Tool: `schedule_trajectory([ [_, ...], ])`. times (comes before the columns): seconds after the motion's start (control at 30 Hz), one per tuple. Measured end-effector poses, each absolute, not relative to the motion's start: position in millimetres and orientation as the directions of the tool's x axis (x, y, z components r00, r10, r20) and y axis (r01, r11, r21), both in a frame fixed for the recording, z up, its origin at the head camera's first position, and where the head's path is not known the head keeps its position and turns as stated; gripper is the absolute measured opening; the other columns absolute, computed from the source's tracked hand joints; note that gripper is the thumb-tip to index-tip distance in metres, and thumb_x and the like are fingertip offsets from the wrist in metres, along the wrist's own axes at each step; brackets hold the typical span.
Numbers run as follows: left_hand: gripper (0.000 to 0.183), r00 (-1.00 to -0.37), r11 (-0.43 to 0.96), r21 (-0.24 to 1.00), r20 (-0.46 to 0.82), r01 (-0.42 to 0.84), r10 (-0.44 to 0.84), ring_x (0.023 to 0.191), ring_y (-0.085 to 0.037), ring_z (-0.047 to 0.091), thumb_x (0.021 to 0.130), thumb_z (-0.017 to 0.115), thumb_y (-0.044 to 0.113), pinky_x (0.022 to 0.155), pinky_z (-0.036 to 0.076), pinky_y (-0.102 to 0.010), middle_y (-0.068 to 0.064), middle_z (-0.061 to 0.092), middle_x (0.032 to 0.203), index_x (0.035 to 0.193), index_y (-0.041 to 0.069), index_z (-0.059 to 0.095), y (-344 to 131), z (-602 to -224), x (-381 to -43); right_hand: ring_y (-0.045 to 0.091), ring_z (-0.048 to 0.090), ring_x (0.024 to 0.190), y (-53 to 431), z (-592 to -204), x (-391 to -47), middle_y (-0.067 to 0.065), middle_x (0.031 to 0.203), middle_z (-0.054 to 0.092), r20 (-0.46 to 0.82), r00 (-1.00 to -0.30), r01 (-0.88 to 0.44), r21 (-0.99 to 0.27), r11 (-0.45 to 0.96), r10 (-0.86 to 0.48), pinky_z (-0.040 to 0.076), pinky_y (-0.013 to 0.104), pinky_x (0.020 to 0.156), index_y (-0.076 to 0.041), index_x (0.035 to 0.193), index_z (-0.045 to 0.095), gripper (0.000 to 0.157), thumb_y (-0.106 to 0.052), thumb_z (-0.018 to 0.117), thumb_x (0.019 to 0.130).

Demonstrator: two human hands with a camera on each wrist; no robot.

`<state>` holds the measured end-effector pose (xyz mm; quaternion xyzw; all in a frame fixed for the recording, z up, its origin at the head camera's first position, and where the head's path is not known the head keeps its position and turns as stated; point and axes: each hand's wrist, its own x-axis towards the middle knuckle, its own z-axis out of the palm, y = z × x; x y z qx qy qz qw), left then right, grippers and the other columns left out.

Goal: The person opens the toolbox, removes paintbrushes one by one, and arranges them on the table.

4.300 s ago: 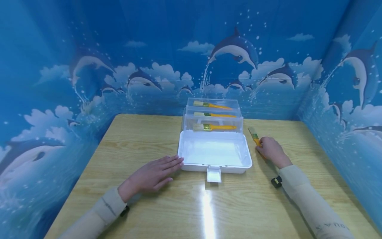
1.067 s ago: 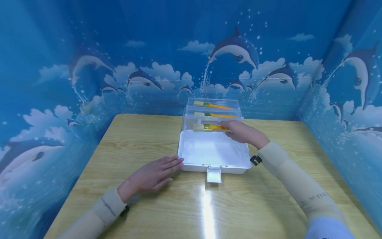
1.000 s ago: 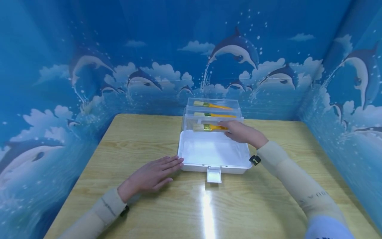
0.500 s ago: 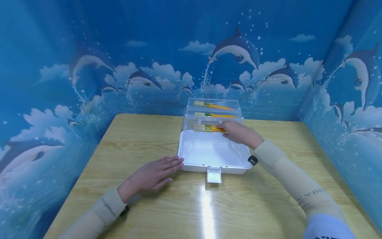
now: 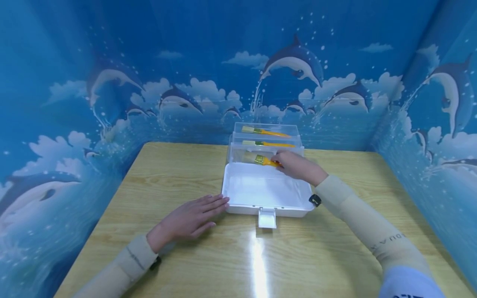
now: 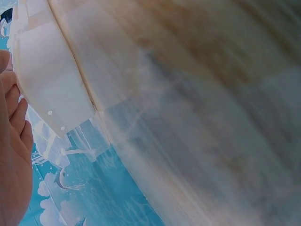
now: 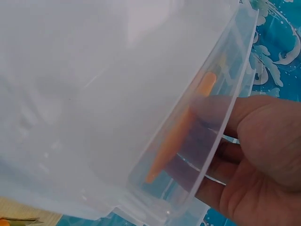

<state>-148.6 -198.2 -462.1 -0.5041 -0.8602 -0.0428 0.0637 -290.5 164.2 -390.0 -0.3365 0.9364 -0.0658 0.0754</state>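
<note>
The open white rectangular plastic box [image 5: 266, 186] stands near the back edge of the pale wood-grain tabletop [image 5: 179, 174], whose surface extends to the box's left and right and well out in front. Blue dolphin-print cloth [image 5: 208, 49] rises behind the box. A white plastic latch flap [image 5: 267, 218] juts from its front edge, above the wood.

At the box's left wall, near the front corner, the left hand [image 5: 191, 217] lies flat, fingers straight, fingertips touching. At the box's back, the right hand [image 5: 297, 167] pinches the handle of an orange-handled, pale-bristled brush [image 5: 266, 161], tilted inside the lowest clear plastic tray [image 5: 238, 155].

Counted: one box, one latch flap, three stepped trays, three brushes in them, the other two being the middle brush [image 5: 275, 144] and the top brush [image 5: 270, 132].
</note>
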Motion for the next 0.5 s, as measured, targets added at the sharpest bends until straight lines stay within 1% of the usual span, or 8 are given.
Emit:
schedule_trajectory([
  [0.3, 0.06, -0.479, 0.484, 0.005, 0.154, 0.875, 0.864, 0.154, -0.025, 0.028, 0.108, 0.048, 0.03, 0.127, 0.026, -0.04, -0.005, 0.026, 0.168, 0.161, 0.009, 0.029, -197.8, -461.7, -148.1, 0.028, 0.068, 0.107, 161.9, -389.8, -288.7, 0.016, 0.116, 0.069, -0.123, -0.776, -0.602, -0.147, 0.785, -0.618, 0.061, 0.041, 0.092, 0.0, 0.126, 0.068, 0.027, -0.005, 0.064, 0.099],
  [0.5, 0.059, -0.495, 0.498, 0.017, 0.138, 0.867, 0.858, 0.154, -0.024, 0.026, 0.109, 0.045, 0.031, 0.127, 0.024, -0.04, -0.004, 0.025, 0.169, 0.161, 0.011, 0.028, -197.8, -460.7, -147.6, 0.029, 0.067, 0.111, 160.6, -387.4, -287.1, 0.017, 0.119, 0.069, -0.131, -0.792, -0.573, -0.175, 0.801, -0.596, 0.059, 0.042, 0.096, 0.001, 0.128, 0.065, 0.028, -0.004, 0.06, 0.101],
])
